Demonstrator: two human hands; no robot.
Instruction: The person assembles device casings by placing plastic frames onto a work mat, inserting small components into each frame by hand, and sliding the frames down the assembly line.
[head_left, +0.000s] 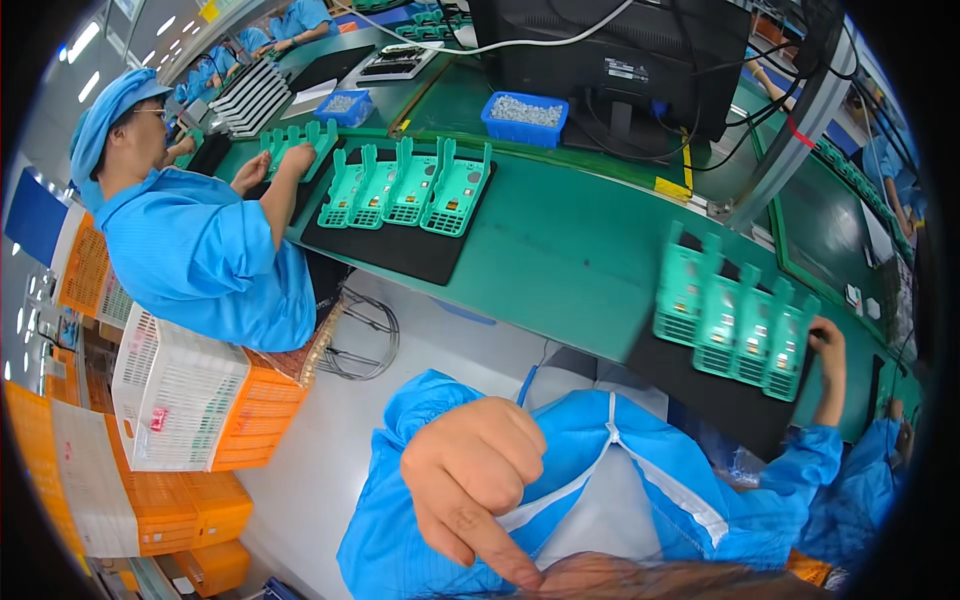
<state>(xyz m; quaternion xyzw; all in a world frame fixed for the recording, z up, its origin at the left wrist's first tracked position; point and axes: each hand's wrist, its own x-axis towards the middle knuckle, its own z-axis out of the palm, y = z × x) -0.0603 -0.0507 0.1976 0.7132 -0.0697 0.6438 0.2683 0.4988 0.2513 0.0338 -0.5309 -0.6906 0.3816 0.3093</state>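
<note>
My left hand (470,480) is raised close to the camera, over my blue sleeve. Its index finger stretches down toward the lower edge, the other fingers are bent, and no object shows in it. Over on the right, my right hand (828,350) curls its fingertips at the outer edge of a row of green plastic housings (735,318). These stand side by side on a black mat (690,385), with tall prongs at the top, grilles at the bottom and small metal parts inside. My right thumb is partly hidden.
A second row of green housings (405,190) rests on another black mat (435,262). A co-worker (200,240) in blue handles similar pieces at left. Beyond the green bench (560,235) are a blue bin (525,118), a monitor (610,70) and a metal post (790,130). Crates (180,390) stand lower left.
</note>
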